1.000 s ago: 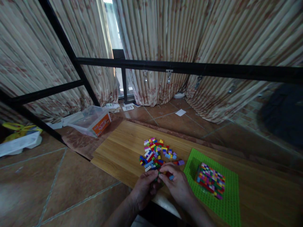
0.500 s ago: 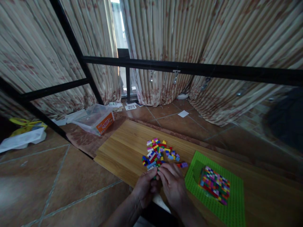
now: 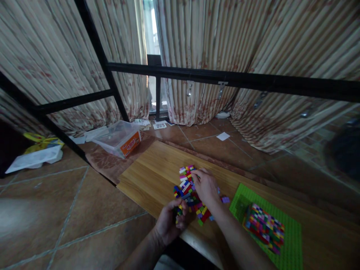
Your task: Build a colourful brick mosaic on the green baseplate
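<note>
My left hand (image 3: 170, 222) is closed around a few small building bricks (image 3: 179, 210), green and yellow, in front of the pile. My right hand (image 3: 207, 188) reaches over the loose building bricks (image 3: 186, 183), its fingertips pinched together among them; whatever is between them is too small to make out. The pile mixes many colours and is partly hidden under the right hand and forearm. To the right, a block of stacked multicoloured bricks (image 3: 266, 228) stands on a green baseplate (image 3: 294, 236), apart from both hands.
The wooden tabletop (image 3: 152, 168) carries the bricks and baseplate. Beyond its far left edge, a clear plastic box (image 3: 116, 138) with an orange label is on the floor. White paper (image 3: 223, 136) lies on the tiles. A black frame bar (image 3: 197, 72) crosses before the curtains (image 3: 180, 37).
My right hand has left my left hand and moved forward over the pile. The left hand keeps its bricks close by. The view has shifted slightly.
</note>
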The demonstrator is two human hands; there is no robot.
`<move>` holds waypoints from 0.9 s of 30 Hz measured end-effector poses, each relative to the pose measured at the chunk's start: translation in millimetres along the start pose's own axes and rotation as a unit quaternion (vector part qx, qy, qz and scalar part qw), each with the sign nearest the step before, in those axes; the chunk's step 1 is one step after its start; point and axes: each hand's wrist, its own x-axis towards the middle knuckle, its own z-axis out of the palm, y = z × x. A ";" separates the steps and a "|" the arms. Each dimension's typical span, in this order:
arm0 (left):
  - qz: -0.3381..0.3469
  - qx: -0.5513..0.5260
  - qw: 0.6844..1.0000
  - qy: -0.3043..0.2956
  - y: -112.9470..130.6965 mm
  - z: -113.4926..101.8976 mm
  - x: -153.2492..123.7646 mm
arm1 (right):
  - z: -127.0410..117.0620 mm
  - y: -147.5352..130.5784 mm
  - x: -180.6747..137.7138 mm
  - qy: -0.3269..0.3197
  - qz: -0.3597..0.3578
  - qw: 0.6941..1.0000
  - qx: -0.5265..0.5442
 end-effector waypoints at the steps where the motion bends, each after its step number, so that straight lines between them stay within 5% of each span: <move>1: -0.005 0.003 1.000 -0.012 0.7 -2.7 -0.1 | 6.1 2.1 11.3 -0.009 0.004 0.999 -0.035; 10: -0.004 0.016 0.998 -0.065 1.9 -7.5 0.0 | 33.1 6.9 41.9 -0.094 -0.004 0.987 -0.134; 21: -0.039 0.001 0.999 -0.001 4.3 4.8 5.0 | 14.5 6.3 33.4 -0.124 -0.030 0.981 -0.143; 27: -0.023 0.023 0.998 0.062 1.3 12.3 9.9 | -10.6 5.3 -3.6 -0.089 0.021 0.995 0.048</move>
